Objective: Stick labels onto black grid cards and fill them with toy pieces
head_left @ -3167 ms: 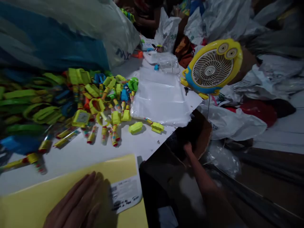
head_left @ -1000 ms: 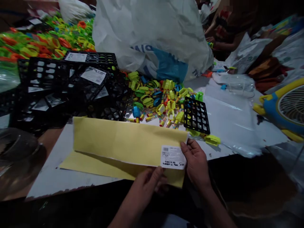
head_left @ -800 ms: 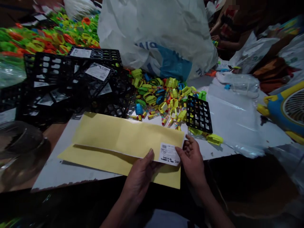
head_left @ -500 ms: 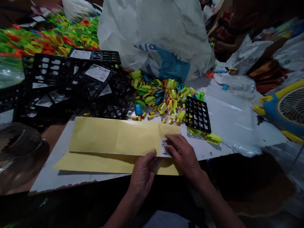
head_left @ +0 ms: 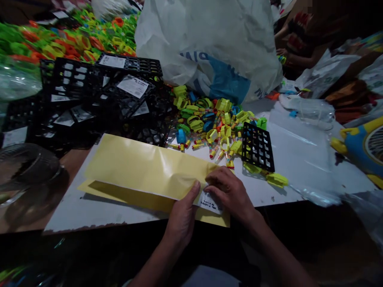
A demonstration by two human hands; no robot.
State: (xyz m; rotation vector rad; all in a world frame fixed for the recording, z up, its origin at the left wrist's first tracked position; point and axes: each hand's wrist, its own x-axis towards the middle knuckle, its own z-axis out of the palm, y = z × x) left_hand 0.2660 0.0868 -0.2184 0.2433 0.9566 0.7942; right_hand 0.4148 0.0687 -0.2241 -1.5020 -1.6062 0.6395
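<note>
A long yellow-backed sticker sheet [head_left: 143, 163] lies over the table's front edge, its upper layer lifted off a second yellow layer below. Near its right end shows a white label part [head_left: 211, 202] with black print, upside down to me. My left hand [head_left: 183, 215] holds the sheet's near edge, thumb on top and fingers underneath. At the label part, my right hand [head_left: 229, 189] is closed, thumb and fingertips pinching the sheet. The sheet is creased between both hands.
Yellow, green and blue plastic watch-shaped pieces [head_left: 196, 123] and small candy tubes are heaped behind the sheet. A black grid tray [head_left: 257, 147] leans on them; more black trays [head_left: 119, 99] pile up left. Around stand a big white sack [head_left: 206, 36], clear bags [head_left: 299, 147], a jar [head_left: 28, 167] and a fan [head_left: 365, 145].
The sheet has tilted, its left end rising and its right end dropping, and it now bulges near my hands. My right fingers have closed at the label part. The view has shifted slightly left.
</note>
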